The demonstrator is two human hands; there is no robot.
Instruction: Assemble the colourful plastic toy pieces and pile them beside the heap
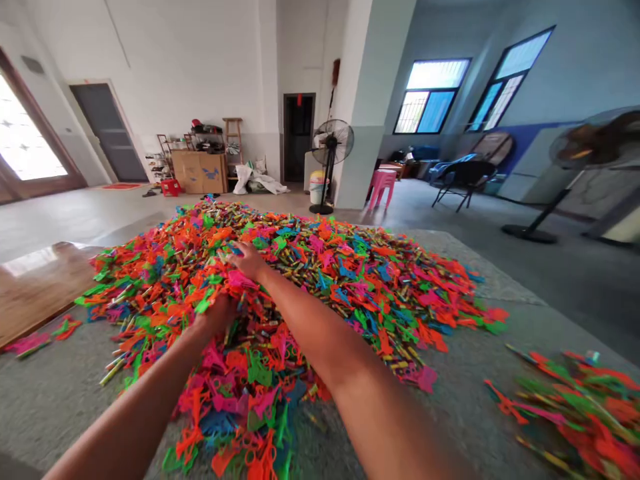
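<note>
A wide heap of small plastic pieces (345, 267) in orange, green, pink and blue lies on the floor, mixed with many thin yellowish sticks or tubes. The pieces' exact kind is too small to make out. My left hand (220, 312) is sunk into the near side of the heap, its fingers hidden under the pieces. Farther up, my right hand (246, 260) rests on top of the heap. Its fingers point left and look spread, with a blue piece beside them.
A smaller pile of similar pieces (585, 407) lies at the lower right. A wooden board (40, 287) is at the left. Beyond the heap stand a black fan (330, 143), pink stools (383, 183), a cardboard box (199, 173) and a dark chair (465, 177). Another fan (565, 193) stands at the right.
</note>
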